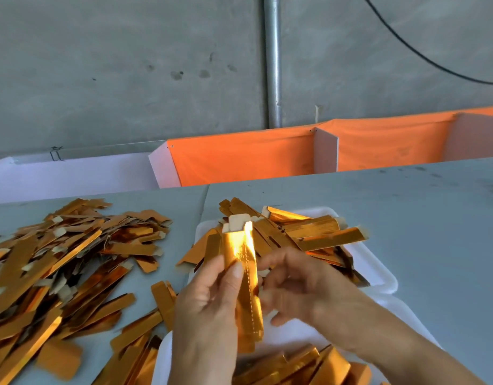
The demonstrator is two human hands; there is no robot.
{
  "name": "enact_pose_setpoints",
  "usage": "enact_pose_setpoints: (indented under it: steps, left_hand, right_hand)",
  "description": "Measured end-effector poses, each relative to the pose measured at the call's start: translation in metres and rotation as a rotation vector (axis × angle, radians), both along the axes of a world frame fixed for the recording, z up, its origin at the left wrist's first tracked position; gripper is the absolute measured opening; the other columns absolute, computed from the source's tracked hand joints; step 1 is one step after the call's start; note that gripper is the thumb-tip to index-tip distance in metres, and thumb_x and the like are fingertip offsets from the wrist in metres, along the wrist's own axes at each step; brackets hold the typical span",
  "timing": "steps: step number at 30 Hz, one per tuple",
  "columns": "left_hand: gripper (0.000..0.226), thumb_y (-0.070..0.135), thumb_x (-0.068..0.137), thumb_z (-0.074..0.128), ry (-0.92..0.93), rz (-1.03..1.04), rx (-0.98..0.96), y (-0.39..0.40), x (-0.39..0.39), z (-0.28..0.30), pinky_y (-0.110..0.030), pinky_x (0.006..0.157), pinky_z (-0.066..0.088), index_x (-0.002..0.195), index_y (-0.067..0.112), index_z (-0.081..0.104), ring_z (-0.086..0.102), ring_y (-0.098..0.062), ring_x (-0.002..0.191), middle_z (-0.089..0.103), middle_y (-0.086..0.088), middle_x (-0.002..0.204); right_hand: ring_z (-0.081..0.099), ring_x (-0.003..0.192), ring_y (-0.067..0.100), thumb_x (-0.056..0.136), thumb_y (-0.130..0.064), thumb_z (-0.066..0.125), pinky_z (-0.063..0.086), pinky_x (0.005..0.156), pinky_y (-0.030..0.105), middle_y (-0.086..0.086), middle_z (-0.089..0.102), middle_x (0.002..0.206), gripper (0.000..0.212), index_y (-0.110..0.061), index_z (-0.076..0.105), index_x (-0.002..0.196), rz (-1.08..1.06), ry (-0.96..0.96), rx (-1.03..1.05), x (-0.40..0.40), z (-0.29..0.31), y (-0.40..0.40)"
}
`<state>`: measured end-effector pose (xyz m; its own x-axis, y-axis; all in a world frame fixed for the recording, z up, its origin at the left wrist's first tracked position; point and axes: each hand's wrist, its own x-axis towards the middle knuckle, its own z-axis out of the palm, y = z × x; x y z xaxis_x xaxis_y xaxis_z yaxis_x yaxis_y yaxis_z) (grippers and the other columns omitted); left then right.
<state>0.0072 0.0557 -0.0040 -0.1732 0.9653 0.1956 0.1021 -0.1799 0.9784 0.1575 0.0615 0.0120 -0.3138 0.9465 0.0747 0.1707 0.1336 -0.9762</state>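
gold box (pixel 245 287): upright, mid-frame, over white tray (pixel 384 273)
left hand (pixel 209 309): fingers wrapped round it, thumb on front
right hand (pixel 292 287): at box's 3 o'clock, fingers curled, grip too blurry to call
flat blanks (pixel 59 259): piled on tabletop (pixel 420 207), 9 o'clock

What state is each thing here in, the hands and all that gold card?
gold box, held, opened into a sleeve, top flaps unfolded.
left hand, grips the box.
right hand, blurred at the box's side; hold unclear.
flat blanks, in a loose heap.
white tray, piled with shaped boxes.
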Motion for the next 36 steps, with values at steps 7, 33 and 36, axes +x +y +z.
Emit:
enact_pose_setpoints:
  steps: [7, 33, 36]
  left_hand:
    - [0.029, 0.041, 0.094, 0.045, 0.194, -0.131, -0.091, -0.003, 0.011, -0.004, -0.016, 0.08, 0.051, 0.118, 0.037, 0.059, 0.064, 0.002, 0.09, 0.071, 0.009, 0.096]
    - [0.022, 0.029, 0.099, 0.041, 0.087, -0.51, -0.109, -0.01, 0.019, 0.001, -0.033, 0.08, 0.058, 0.105, 0.029, 0.062, 0.071, -0.015, 0.087, 0.074, 0.002, 0.091]
    - [0.021, 0.029, 0.099, 0.042, 0.089, -0.519, -0.105, -0.007, 0.019, -0.001, -0.026, 0.073, 0.058, 0.111, 0.025, 0.059, 0.07, -0.01, 0.088, 0.074, 0.004, 0.09]
  right_hand:
    - [0.06, 0.071, 0.009, 0.081, -0.041, 0.065, 0.045, 0.056, 0.017, -0.001, 0.067, 0.078, 0.028, -0.017, 0.073, 0.092, -0.1, 0.264, -0.008, 0.028, 0.004, 0.008]
    - [0.048, 0.05, 0.011, 0.076, -0.028, 0.075, 0.044, 0.047, 0.017, 0.006, 0.052, 0.06, 0.018, -0.011, 0.069, 0.073, 0.023, 0.298, -0.134, 0.046, 0.007, 0.012]
    - [0.048, 0.049, 0.012, 0.072, -0.024, 0.069, 0.044, 0.046, 0.018, 0.007, 0.053, 0.059, 0.014, -0.01, 0.07, 0.074, -0.003, 0.268, -0.126, 0.045, 0.006, 0.013]
